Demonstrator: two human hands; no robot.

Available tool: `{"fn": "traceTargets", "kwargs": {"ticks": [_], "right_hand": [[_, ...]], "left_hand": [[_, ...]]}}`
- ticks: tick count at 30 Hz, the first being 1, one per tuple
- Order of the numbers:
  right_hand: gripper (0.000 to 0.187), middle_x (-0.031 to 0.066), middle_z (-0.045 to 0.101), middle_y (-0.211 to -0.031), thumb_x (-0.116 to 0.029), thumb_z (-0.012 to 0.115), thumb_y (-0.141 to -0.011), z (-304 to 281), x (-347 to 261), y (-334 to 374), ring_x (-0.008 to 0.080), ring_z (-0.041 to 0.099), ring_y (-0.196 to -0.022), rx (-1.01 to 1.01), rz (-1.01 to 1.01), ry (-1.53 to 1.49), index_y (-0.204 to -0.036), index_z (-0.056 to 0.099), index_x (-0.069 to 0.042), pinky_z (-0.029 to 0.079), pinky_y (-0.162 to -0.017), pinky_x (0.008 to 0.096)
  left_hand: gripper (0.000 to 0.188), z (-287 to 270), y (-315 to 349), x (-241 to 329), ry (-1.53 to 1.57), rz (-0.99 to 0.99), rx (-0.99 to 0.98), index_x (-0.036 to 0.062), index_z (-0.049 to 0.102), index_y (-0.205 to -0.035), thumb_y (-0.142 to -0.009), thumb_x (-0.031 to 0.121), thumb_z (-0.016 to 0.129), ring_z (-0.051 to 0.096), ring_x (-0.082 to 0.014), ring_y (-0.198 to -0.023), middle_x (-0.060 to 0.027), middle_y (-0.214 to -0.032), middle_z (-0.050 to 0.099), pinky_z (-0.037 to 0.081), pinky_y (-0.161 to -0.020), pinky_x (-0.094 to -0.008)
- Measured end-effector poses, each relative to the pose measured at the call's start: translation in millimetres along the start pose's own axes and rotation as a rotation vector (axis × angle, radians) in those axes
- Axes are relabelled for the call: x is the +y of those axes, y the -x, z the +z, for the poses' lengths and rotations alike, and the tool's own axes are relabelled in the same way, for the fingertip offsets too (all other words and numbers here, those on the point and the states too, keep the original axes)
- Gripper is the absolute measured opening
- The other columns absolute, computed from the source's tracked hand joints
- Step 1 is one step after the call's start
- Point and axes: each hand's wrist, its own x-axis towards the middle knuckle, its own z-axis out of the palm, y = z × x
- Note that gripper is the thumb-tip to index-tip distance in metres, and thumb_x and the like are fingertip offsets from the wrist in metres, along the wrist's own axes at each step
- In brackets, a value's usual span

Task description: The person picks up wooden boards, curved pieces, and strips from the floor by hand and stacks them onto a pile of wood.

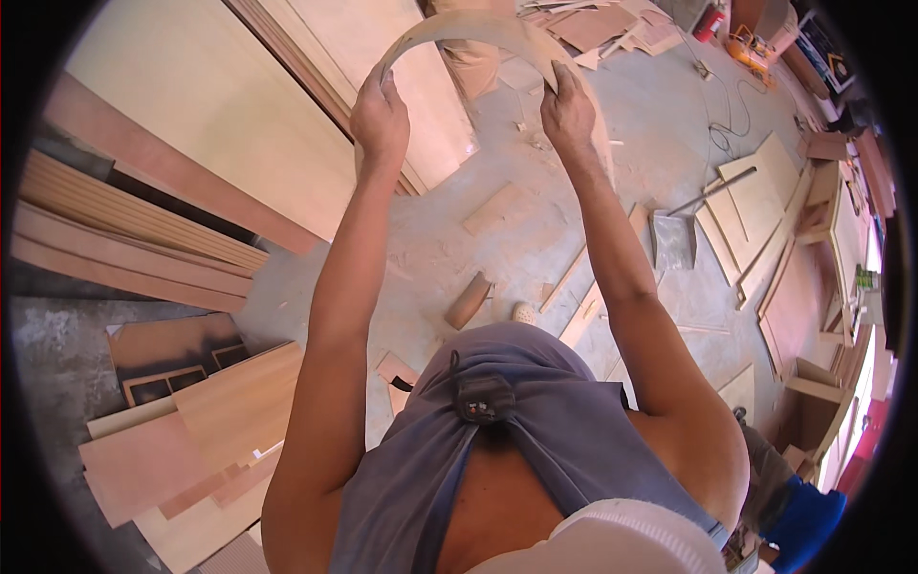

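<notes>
Both arms reach out ahead, raising a pale, curved wooden arch above the floor. Its bend points away from me, and its two ends come back past my wrists. My left hand is closed round the left side of the arch, thumb up. On the opposite side my right hand grips the inner edge, its fingers wrapped over the band. Most of the fingers on both hands are hidden.
Large wood sheets lean at the left, above stacked boards. A dustpan with a long handle lies among panels on the right. Offcuts litter the far floor near an orange machine. Someone in blue is at lower right.
</notes>
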Motion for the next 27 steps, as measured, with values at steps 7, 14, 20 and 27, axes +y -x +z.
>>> {"fn": "traceTargets", "kwargs": {"ticks": [7,14,20,27], "right_hand": [[0.037,0.0194,0.06,-0.103,-0.012,0.054,-0.078,18,-20,-15,0.0369,0.06,-0.086,0.036,0.109,-0.059,-0.114,0.053,-0.006,0.048,-0.072,0.0448],[0.038,0.0191,0.059,-0.106,-0.012,0.055,-0.077,46,-51,-15,0.0364,0.06,-0.086,0.034,0.164,-0.115,-0.114,0.052,-0.004,0.049,-0.073,0.0434],[0.038,0.0226,0.061,-0.096,-0.025,0.053,-0.082,74,-99,35,0.0387,0.06,-0.085,-0.231,0.097,-0.339,-0.114,0.053,-0.005,0.047,-0.072,0.0456],[0.041,0.0234,0.061,-0.088,-0.026,0.053,-0.079,86,-85,22,0.0387,0.06,-0.082,-0.242,-0.021,-0.161,-0.113,0.051,-0.002,0.047,-0.069,0.0475]], "left_hand": [[0.031,18,-19,23,0.061,-0.043,0.143,-0.0004,0.057,-0.112,-0.091,0.019,0.043,0.06,-0.0355,-0.093,-0.0214,-0.1,0.062,0.047,-0.081,-0.04],[0.033,37,-15,18,0.151,-0.142,0.269,-0.0037,0.055,-0.112,-0.093,0.018,0.041,0.06,-0.0378,-0.093,-0.0252,-0.1,0.061,0.047,-0.079,-0.0416],[0.035,57,8,47,0.408,-0.136,0.192,-0.0049,0.054,-0.11,-0.093,0.022,0.04,0.059,-0.0399,-0.092,-0.0258,-0.099,0.061,0.046,-0.079,-0.0422],[0.042,40,3,56,0.754,-0.284,-0.008,-0.0043,0.054,-0.106,-0.091,0.033,0.043,0.057,-0.0311,-0.093,-0.0236,-0.098,0.06,0.043,-0.082,-0.0371]]}}
